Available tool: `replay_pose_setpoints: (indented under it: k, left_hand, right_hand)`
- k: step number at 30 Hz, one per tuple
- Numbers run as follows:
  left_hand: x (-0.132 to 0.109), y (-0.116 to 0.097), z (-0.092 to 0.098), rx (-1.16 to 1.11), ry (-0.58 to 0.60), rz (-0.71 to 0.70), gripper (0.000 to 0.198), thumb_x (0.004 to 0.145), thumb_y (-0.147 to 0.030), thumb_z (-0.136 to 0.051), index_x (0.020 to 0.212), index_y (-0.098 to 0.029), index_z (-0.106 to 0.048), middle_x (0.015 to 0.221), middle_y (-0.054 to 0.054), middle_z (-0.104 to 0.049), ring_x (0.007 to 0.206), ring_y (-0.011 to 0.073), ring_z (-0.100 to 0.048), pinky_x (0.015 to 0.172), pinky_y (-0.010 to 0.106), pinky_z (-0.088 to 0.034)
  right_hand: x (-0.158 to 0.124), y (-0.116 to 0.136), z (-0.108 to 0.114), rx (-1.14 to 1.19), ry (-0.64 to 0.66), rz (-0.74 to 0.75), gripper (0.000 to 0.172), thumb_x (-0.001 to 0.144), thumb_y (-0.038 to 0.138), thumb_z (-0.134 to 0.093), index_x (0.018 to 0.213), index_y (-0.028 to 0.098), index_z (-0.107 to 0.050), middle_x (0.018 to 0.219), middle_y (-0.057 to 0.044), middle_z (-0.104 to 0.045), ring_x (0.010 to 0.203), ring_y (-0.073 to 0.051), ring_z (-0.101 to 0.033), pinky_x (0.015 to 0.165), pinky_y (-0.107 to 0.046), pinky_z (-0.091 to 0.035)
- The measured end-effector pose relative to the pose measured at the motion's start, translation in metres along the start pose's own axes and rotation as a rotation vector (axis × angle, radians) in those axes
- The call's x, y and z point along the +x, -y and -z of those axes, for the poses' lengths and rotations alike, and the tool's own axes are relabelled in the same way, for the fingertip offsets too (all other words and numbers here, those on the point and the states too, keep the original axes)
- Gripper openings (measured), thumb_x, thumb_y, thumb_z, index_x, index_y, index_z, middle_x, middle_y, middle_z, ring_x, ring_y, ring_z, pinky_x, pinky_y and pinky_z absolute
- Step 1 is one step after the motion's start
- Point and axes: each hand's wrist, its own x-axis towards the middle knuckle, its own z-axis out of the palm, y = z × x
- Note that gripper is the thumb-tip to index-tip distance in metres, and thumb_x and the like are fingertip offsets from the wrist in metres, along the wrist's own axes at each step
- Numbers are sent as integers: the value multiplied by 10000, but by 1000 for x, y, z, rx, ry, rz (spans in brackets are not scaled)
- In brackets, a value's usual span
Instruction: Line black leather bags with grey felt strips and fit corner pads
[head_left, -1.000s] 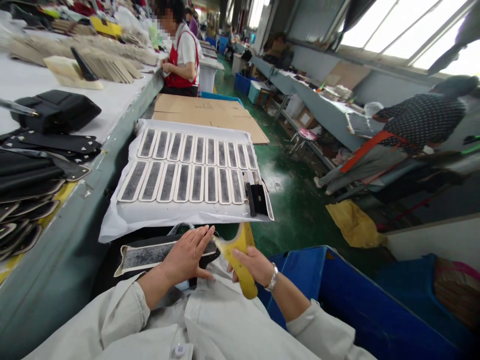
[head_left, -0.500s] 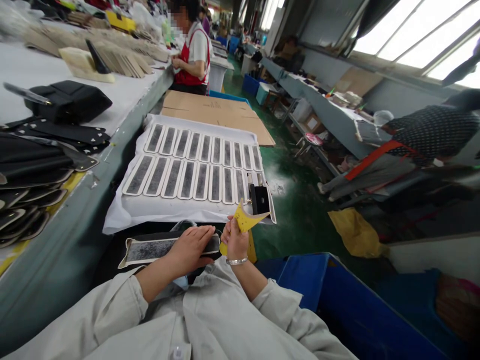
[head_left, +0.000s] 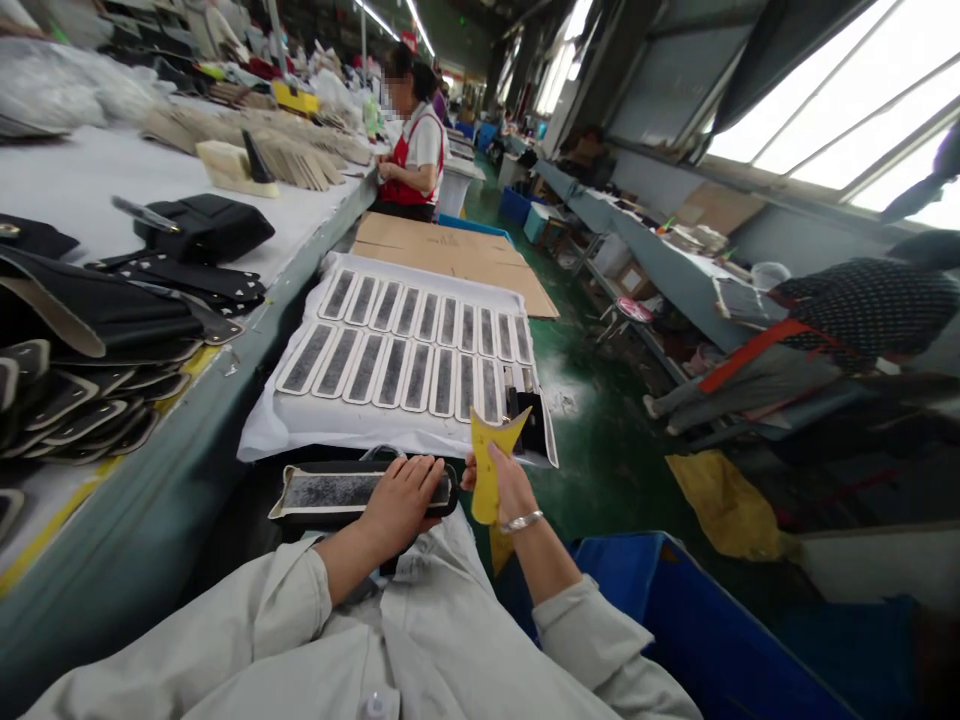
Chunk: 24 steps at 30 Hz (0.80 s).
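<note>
My left hand [head_left: 405, 500] lies flat, fingers together, on a long strip piece [head_left: 337, 492] with a cream edge and a grey glued middle, resting on my lap. My right hand [head_left: 506, 478] pinches a curled yellow backing strip [head_left: 489, 455] and holds it upright beside the piece's right end. Just beyond, a white sheet [head_left: 300, 435] carries two rows of several matching strips [head_left: 409, 345], with a small black piece [head_left: 534, 418] at its near right corner.
A long workbench [head_left: 150, 420] on the left holds stacks of black leather parts [head_left: 82, 340] and a black bag [head_left: 199, 228]. Cardboard [head_left: 457, 255] lies past the sheet. A blue bin [head_left: 675, 620] stands at my right. One person [head_left: 412, 150] works farther along; another [head_left: 832, 310] bends at the right.
My right hand has lifted the yellow strip from low beside my lap to upright at the piece's right end. The view has swung slightly left; my left hand stays on the piece.
</note>
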Motion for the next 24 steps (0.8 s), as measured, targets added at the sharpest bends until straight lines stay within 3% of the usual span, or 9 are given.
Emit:
replay_pose_setpoints:
  k: [2, 5, 7, 9, 12, 14, 16, 19, 24]
  left_hand:
    - [-7, 5, 9, -33, 27, -19, 772, 680, -351, -715, 1331, -81, -398, 1348, 194, -456, 1241, 327, -402, 1059, 474, -249]
    - [-33, 36, 30, -178, -48, -28, 738, 712, -411, -685, 1333, -124, -407, 1353, 160, -470, 1253, 297, -410, 1078, 461, -259]
    - [-60, 69, 42, -319, -264, 170, 562, 811, -422, -567, 1301, -173, -452, 1327, 120, -505, 1241, 257, -433, 1082, 430, -273]
    - [-87, 102, 43, -553, -515, 502, 472, 861, -433, -480, 1262, -184, -490, 1296, 114, -530, 1214, 240, -464, 1062, 408, -309]
    - [-108, 133, 24, -1198, -680, 796, 606, 833, -568, -436, 1254, -136, -494, 1258, 153, -557, 1189, 274, -494, 1007, 417, -375]
    - [-108, 135, 8, -1563, -665, 826, 669, 819, -633, -391, 1216, -113, -533, 1229, 161, -579, 1158, 288, -518, 969, 405, -407]
    - [-102, 128, -2, -1700, -646, 807, 656, 836, -640, -339, 1147, -120, -591, 1193, 136, -607, 1097, 277, -554, 938, 376, -425]
    - [-97, 117, -6, -1622, -628, 825, 631, 868, -619, -274, 1121, -151, -614, 1104, 85, -654, 995, 246, -593, 900, 349, -436]
    - [-102, 114, -6, -1516, -617, 898, 697, 864, -645, -197, 1136, -157, -613, 1070, 65, -669, 1001, 244, -589, 950, 379, -414]
  right_hand:
    - [-7, 12, 9, -156, 109, -79, 360, 607, 357, -756, 803, 135, -551, 685, -24, -613, 538, -123, -578, 511, -244, -492]
    - [-1, 33, 17, -583, 389, -115, 376, 688, 420, -700, 881, 122, -575, 768, -57, -644, 618, -130, -610, 588, -249, -501]
    - [11, 47, 10, -817, 565, -112, 372, 750, 458, -629, 893, 122, -557, 768, -64, -639, 615, -131, -608, 560, -239, -486]
    - [23, 56, -10, -1004, 650, -107, 371, 786, 478, -572, 913, 133, -519, 762, -61, -628, 561, -127, -596, 492, -224, -462]
    - [38, 54, -59, -1290, 713, -109, 412, 818, 535, -487, 964, 150, -490, 747, -57, -631, 461, -123, -563, 421, -225, -426]
    - [48, 44, -94, -1576, 771, -53, 457, 835, 575, -424, 961, 148, -527, 797, -96, -654, 526, -168, -604, 485, -267, -457]
    - [58, 30, -126, -1880, 814, 75, 492, 845, 585, -390, 961, 145, -578, 900, -149, -663, 720, -255, -650, 619, -342, -486]
    - [71, 12, -160, -2130, 865, 230, 497, 862, 561, -373, 993, 149, -618, 937, -170, -668, 914, -311, -626, 725, -391, -471]
    - [85, -18, -196, -2166, 857, 427, 424, 920, 422, -320, 980, 161, -648, 950, -137, -673, 886, -270, -633, 732, -378, -451]
